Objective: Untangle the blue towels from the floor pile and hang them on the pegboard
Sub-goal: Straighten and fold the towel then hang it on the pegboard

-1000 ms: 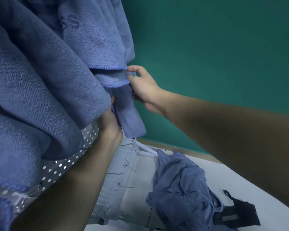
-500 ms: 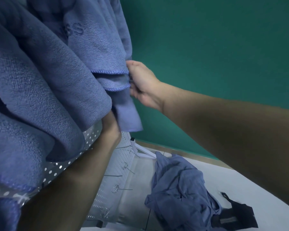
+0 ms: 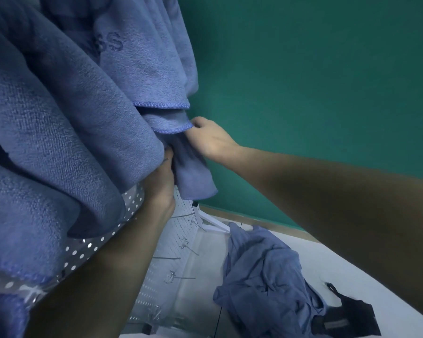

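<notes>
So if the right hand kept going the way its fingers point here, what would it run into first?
The right hand points left into the hanging blue towels and already pinches a hemmed edge there. More towel folds come first, probably the left hand just below; depth is unclear.

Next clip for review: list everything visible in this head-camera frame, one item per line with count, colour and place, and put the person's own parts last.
hanging towels: several, exact count unclear, blue, draped over the pegboard at upper left
small towel: one, blue, hanging between the two hands
pegboard: one, white with holes, running from lower left toward centre
hooks: several, metal, sticking out of the pegboard's lower part
towel pile: one heap, blue, on the floor at lower right
dark item: one, black, on the floor beside the pile
floor: white, lower right
wall: green, upper right
left hand: one, reaching up under the hanging towels, fingers hidden
right hand: one, gripping the small towel's upper part
</notes>
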Demonstrator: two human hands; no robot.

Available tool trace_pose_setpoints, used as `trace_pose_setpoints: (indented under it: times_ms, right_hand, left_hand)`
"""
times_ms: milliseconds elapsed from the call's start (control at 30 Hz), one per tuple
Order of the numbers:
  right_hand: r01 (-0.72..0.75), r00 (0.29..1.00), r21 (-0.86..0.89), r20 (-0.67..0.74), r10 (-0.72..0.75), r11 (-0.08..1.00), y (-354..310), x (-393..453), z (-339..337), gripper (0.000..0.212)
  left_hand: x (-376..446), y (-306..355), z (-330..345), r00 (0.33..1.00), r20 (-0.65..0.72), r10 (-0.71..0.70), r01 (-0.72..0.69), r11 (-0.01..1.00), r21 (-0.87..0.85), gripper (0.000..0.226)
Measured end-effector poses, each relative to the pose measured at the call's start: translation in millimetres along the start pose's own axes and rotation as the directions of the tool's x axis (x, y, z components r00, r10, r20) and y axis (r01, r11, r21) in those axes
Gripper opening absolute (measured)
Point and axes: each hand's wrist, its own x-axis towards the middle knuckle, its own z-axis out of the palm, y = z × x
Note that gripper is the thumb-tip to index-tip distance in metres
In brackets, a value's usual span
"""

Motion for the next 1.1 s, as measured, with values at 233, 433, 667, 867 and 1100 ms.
trace_pose_setpoints:
  times_ms: [233,433,667,867,1100]
  right_hand:
    - [0.093,0.996,-0.021,0.013,-0.093,0.995,23,1,11,0.067]
    - [0.1,0.995,0.011,0.002,-0.1,0.995,30,7,28,0.065]
    - [0.006,1.0,-0.153,0.005,-0.005,0.988,45,2,22,0.056]
    - [-0.07,0.994,-0.358,0.054,0.096,0.931,44,-16,12,0.097]
    - [-0.265,0.956,-0.214,0.072,0.286,0.94,86,-67,-32,0.078]
  left_hand:
    - [-1,1,6,0.977,-0.039,0.212,-0.19,0.933,0.305,0.053]
    - [-17,-17,-5,0.914,0.16,0.374,-0.404,0.785,0.47,0.066]
    - [-22,-47,-16,0.876,0.275,0.396,-0.466,0.552,0.691,0.069]
    - [-33,-45,-21,0.876,0.317,0.365,-0.465,0.461,0.755,0.06]
    - [-67,-42,-24,0.848,0.41,0.335,-0.517,0.354,0.779,0.073]
